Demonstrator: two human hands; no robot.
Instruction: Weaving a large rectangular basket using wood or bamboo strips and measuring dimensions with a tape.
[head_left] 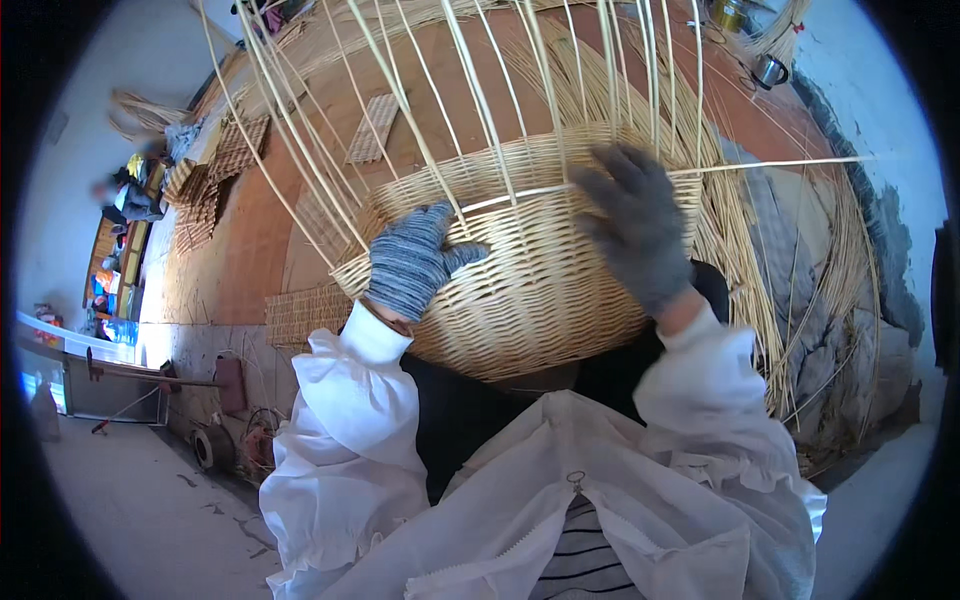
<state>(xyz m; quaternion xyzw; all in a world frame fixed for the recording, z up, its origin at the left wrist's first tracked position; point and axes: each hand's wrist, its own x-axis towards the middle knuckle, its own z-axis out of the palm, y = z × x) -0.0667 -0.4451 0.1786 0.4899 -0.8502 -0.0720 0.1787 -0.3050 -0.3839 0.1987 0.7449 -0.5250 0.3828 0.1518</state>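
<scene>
An unfinished pale wicker basket (530,315) rests by my dark-clad legs, with long upright stakes (480,110) rising from its woven wall. A thin weaving strand (770,162) runs across the stakes and sticks out to the right. My left hand (418,258), in a striped grey knit glove, grips the basket's upper left edge, fingers curled over it and thumb along the front. My right hand (630,225), in a darker grey glove, is over the right part of the wall by the strand, fingers apart and somewhat blurred. Both forearms are in white sleeves.
Loose cane bundles (745,280) lie along the right. Flat woven panels (210,175) lie on the reddish boards at the back left. A metal mug (768,70) is at the back right. A metal tool (228,385) and cluttered shelves (120,270) are on the left.
</scene>
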